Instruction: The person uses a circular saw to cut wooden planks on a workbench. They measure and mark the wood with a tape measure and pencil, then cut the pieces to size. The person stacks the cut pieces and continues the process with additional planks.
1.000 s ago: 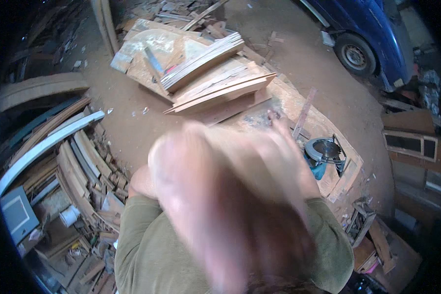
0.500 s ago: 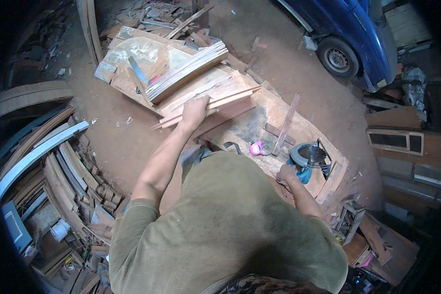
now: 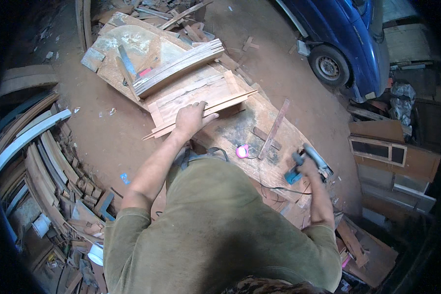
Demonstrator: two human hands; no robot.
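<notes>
My left hand (image 3: 190, 119) rests on a pale wooden panel with a frame (image 3: 201, 88), its thumb spread and its fingers lying over the near edge strip (image 3: 230, 101). On the right, my right hand (image 3: 306, 169) is closed on the handle of a teal and grey circular saw (image 3: 294, 175). The saw is turned on its side, its curved grey guard (image 3: 316, 157) facing away; the blade is mostly hidden. A dark cord (image 3: 279, 188) runs left from it. Between my hands lie a pink tape measure (image 3: 242, 151) and two crossed wooden strips (image 3: 274, 128).
Stacked boards (image 3: 181, 67) and a hand saw (image 3: 126, 61) lie farther up the sawdust-covered workbench (image 3: 171, 46). A blue car (image 3: 350, 29) stands at the far right. Heaped timber (image 3: 49, 157) fills the left floor, and wooden frames (image 3: 382, 151) lie at right.
My right hand has picked up and turned the circular saw, tipping its guard away. My left hand has loosened from gripping the panel's edge, and the panel lies flatter.
</notes>
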